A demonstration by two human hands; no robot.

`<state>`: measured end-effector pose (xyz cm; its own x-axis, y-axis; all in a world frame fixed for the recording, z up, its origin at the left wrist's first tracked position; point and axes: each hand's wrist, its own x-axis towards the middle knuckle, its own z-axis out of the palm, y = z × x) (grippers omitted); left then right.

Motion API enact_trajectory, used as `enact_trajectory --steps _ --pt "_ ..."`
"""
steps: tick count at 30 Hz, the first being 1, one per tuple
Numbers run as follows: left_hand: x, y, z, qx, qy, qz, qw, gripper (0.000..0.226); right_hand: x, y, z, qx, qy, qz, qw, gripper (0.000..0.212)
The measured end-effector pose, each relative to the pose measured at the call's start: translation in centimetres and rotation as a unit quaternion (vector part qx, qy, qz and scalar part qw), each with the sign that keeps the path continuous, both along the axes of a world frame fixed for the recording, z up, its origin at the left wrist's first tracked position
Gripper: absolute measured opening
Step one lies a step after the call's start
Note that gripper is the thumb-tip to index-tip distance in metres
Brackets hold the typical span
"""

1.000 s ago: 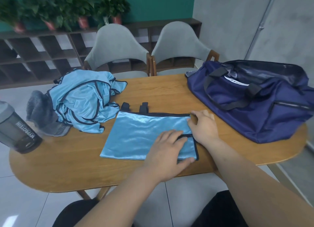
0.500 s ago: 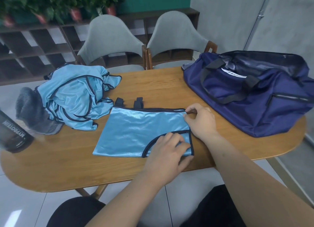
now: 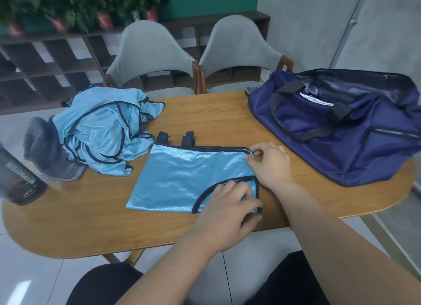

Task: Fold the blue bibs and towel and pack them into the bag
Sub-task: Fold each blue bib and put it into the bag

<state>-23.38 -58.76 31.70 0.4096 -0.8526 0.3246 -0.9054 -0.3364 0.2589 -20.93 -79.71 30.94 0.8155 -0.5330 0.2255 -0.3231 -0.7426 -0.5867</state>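
Observation:
A light blue bib (image 3: 182, 174) with dark trim lies folded flat at the middle of the wooden table (image 3: 68, 225). My left hand (image 3: 230, 211) pinches its near right corner, fingers curled on the fabric. My right hand (image 3: 268, 163) pinches the far right corner at the trim. A heap of unfolded blue bibs (image 3: 102, 131) sits at the left, partly covering a grey towel (image 3: 43, 145). The navy bag (image 3: 337, 122) stands open at the right of the table.
A dark shaker bottle (image 3: 18, 177) stands at the table's left edge. Two grey chairs (image 3: 150, 54) are pushed in at the far side, with a shelf and potted plants behind them.
My left hand slid from lying flat on the bib toward its near right corner and now pinches it. My right hand has curled onto the far right corner.

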Motion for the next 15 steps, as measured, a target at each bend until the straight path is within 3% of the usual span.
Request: enact_trajectory --steps 5,11,15 --pt "0.2 0.0 -0.1 -0.025 0.029 -0.008 0.999 0.018 -0.3 -0.1 0.3 0.100 -0.050 -0.006 0.994 0.017" --pt "-0.1 0.3 -0.5 -0.098 -0.002 -0.015 0.995 0.018 -0.7 0.2 1.0 0.162 -0.069 -0.005 0.984 0.017" --pt "-0.8 1.3 0.5 -0.201 0.083 0.005 0.976 0.022 -1.0 0.3 2.2 0.228 -0.083 -0.009 0.970 0.017"
